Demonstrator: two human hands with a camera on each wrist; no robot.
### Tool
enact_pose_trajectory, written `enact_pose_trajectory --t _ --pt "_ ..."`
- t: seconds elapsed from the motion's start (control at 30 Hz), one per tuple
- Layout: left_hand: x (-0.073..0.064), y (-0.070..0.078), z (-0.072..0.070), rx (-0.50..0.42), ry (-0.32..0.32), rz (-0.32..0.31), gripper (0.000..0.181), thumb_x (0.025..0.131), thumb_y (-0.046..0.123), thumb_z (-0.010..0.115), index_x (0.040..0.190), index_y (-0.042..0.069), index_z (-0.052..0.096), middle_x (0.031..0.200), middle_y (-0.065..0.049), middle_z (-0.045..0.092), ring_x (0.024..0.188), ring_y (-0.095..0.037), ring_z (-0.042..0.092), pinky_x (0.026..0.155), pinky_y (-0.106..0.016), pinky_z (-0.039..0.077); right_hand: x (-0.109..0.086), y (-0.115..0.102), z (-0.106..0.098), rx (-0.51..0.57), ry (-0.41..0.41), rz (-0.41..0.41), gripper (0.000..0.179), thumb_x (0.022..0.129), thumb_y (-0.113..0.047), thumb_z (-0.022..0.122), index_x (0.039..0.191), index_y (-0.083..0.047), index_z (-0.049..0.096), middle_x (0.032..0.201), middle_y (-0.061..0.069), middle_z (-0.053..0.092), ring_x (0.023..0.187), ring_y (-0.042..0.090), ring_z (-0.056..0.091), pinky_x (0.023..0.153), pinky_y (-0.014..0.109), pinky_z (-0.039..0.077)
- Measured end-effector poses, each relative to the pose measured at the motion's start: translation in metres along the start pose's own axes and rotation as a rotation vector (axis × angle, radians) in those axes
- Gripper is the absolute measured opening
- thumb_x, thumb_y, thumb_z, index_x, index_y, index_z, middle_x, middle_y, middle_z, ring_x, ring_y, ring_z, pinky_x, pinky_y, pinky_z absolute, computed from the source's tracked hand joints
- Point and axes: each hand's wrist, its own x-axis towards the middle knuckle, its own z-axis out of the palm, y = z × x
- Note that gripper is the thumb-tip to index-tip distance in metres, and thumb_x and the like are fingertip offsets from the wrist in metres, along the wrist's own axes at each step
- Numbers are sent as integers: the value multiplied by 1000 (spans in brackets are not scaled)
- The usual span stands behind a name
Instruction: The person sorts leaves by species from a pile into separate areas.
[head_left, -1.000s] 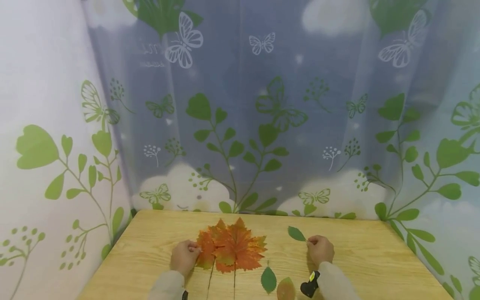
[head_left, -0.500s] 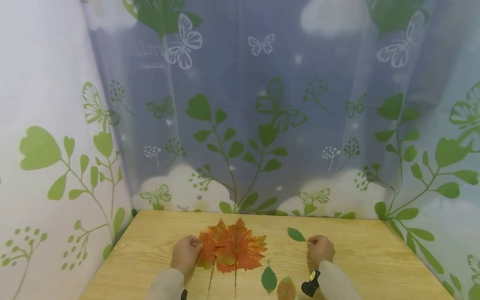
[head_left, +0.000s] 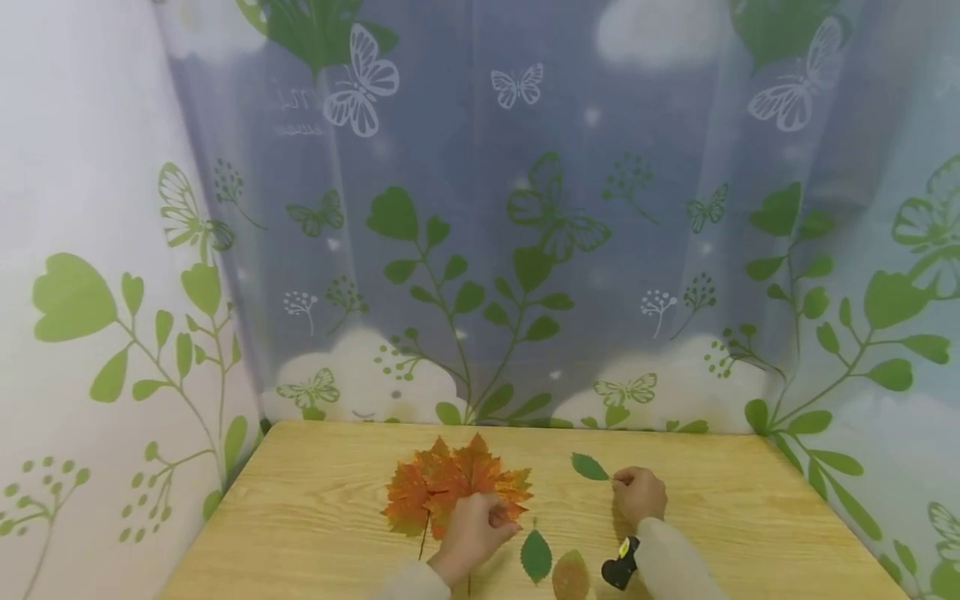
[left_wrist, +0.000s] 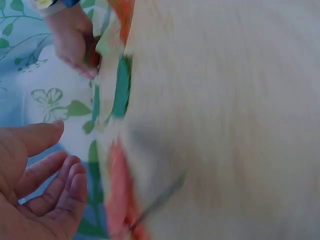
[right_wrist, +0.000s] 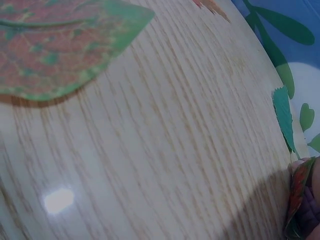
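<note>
My left hand [head_left: 472,537] is over the front of the orange maple leaves [head_left: 450,479], overlapping them in the head view. Its thumb and loosely bent fingers stand apart in the left wrist view, with nothing between them. On the right, my right hand [head_left: 641,496] pinches the stem end of a green toothed leaf [head_left: 589,467], whose blade points left and away. A red-and-green leaf [right_wrist: 298,195] shows against that hand's fingers in the right wrist view. Between the hands lie another green leaf [head_left: 536,557] and a yellowish-red leaf [head_left: 572,577].
Everything lies on a wooden table [head_left: 315,467]. Thin dark stems [head_left: 424,537] run from the maple leaves towards the near side. Behind the table's far edge hangs a printed curtain [head_left: 480,250] with plants and butterflies. A black wrist device [head_left: 621,567] sits by the right sleeve.
My left hand has left the left edge of the maple leaves and moved right and nearer, across their front. The right hand and its green leaf have stayed in place.
</note>
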Motion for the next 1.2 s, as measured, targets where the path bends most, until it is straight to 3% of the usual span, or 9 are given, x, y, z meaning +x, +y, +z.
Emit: enact_pose_trajectory --t 0.17,0.37,0.57,0.77,0.97,1.2 --pt "-3 0 28 -56 18 -27 22 77 8 79 94 -4 72 81 -8 70 66 -8 61 57 -24 51 -2 -4 -1 11 -7 9 11 84 -3 64 89 6 70 79 16 68 73 32 63 69 50 48" --pt "-5 -5 47 7 85 -13 22 69 6 84 85 -2 71 74 -5 67 63 -9 59 56 -22 49 -1 -3 -1 15 -6 10 13 85 -2 62 90 6 70 82 18 69 74 32 63 69 50 49" --pt "-6 -9 52 51 110 6 24 65 4 86 82 0 71 72 -2 63 64 -7 56 57 -21 46 -1 -1 0 18 -1 16 13 85 -3 62 91 6 71 82 18 69 75 33 63 69 49 50" --pt "-6 -12 53 31 90 -41 20 66 4 85 82 3 73 72 0 63 64 -7 55 57 -23 47 -3 -1 1 11 -9 36 14 86 -4 62 92 4 71 84 17 69 76 32 63 71 50 49" --pt "-5 -11 54 2 117 -59 7 74 5 80 78 5 74 67 3 63 61 -4 53 55 -22 46 -5 -2 1 12 -3 22 14 86 -3 61 93 5 71 84 17 69 74 32 63 70 50 49" --pt "-4 -6 58 12 116 -97 22 67 12 87 79 3 71 71 1 60 65 -9 52 56 -26 45 -5 -1 1 11 1 20 14 87 -3 61 93 5 71 84 17 69 74 31 64 69 49 49"
